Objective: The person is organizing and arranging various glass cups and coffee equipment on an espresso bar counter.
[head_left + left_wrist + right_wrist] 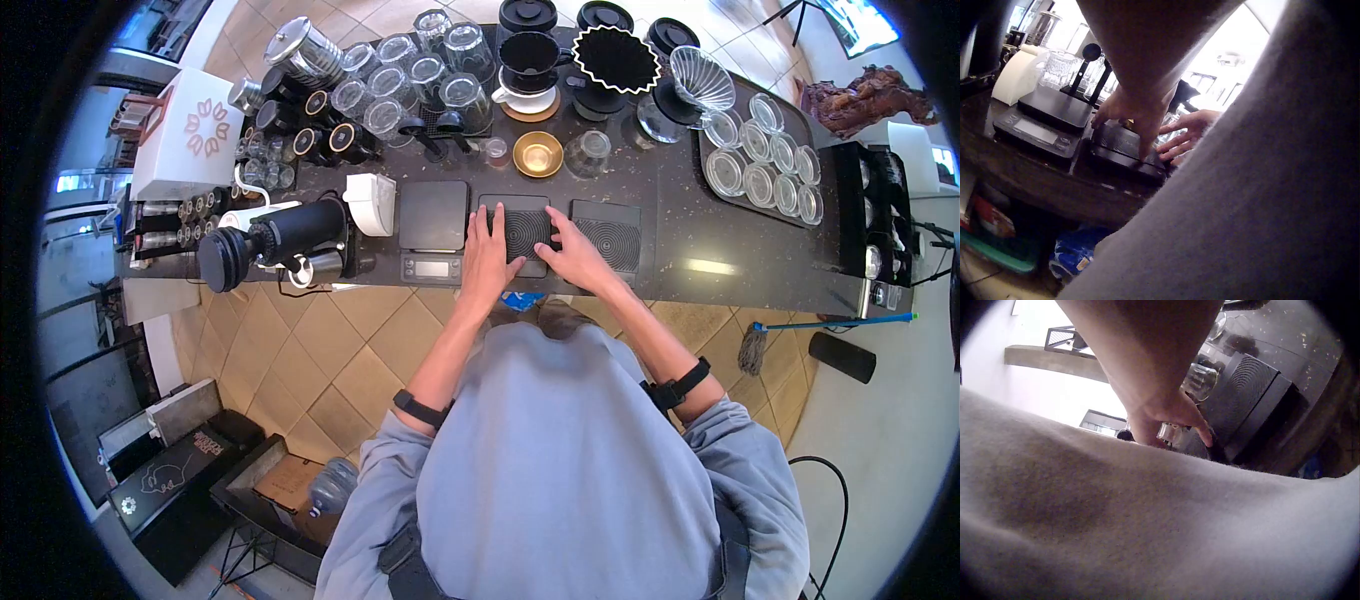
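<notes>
Three flat black coffee scales lie in a row along the front of the dark counter. Over the middle scale [527, 222] are both hands. My left hand [485, 262] lies along its left side, fingers stretched forward and thumb near the front edge. From the right, my right hand [580, 258] touches it, thumb over the ridged top and fingers by the right edge. In the left wrist view, the left hand [1138, 112] spans the scale's top. Left of it stands the scale with a display [432, 268]; the right scale [607, 235] has a ringed pattern.
Behind the scales stand a gold bowl [538, 154], a glass [588, 152] and several upturned glasses [465, 95]. A black grinder [300, 228] and a white container [371, 204] are at left. At right, a tray [712, 185] bears several clear glass pieces.
</notes>
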The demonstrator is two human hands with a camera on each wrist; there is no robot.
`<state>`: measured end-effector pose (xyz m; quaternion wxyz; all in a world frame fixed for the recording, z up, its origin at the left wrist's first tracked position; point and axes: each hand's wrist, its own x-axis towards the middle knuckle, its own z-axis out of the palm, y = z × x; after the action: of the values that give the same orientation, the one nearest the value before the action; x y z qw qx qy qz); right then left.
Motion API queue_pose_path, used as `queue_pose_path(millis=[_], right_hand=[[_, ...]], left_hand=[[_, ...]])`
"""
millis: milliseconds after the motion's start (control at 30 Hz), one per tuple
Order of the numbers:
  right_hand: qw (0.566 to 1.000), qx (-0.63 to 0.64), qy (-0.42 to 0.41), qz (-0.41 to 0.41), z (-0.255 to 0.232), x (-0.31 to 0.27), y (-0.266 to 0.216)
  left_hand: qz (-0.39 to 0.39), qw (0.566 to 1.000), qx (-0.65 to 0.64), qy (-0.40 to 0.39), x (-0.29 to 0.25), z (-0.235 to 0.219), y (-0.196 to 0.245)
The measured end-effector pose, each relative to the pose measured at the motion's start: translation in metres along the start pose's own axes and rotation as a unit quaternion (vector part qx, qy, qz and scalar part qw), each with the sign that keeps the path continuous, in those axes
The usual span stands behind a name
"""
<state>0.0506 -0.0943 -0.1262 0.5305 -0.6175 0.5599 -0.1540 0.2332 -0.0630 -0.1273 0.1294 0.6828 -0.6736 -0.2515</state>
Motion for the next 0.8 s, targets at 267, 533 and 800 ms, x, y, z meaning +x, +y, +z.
queue_pose_path(millis=[267,533,800], right_hand=[[1.000,0.020,0.003,-0.005,-0.002,-0.002,0.001],[1.000,0.023,-0.005,-0.019,-0.005,-0.004,0.002],[0.999,0.010,-0.029,-0.013,-0.018,-0.004,0.009]], left_hand=[[0.009,1.000,-0.012,-0.010,0.001,0.001,-0.001],[0.015,1.000,-0.005,-0.007,0.003,0.004,-0.001],[0.022,0.999,0.030,-0.013,0.006,0.002,-0.002]])
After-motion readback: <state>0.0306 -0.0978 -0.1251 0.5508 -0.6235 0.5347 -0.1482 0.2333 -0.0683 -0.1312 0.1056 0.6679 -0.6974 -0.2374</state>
